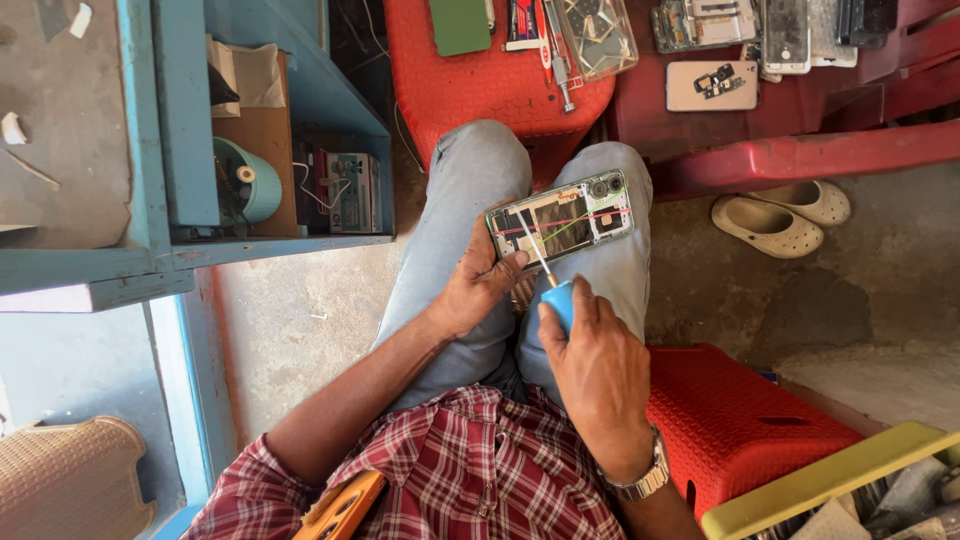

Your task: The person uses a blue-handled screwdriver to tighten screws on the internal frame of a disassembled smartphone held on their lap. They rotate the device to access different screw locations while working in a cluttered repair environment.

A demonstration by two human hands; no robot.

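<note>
Already back-off, the opened phone sat in left hand grip w/ inner parts yet unremoved, right hand clenching blue screwdriver.

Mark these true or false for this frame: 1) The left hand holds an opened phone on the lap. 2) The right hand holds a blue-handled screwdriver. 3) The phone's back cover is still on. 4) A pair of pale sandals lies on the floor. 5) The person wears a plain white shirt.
1) True: the left hand grips the opened phone over the knees.
2) True: the right hand holds the blue-handled screwdriver, its tip on the phone.
3) False: the back is off and its insides show.
4) True: the pale sandals lie by the red bench.
5) False: the shirt is red checked.
</note>
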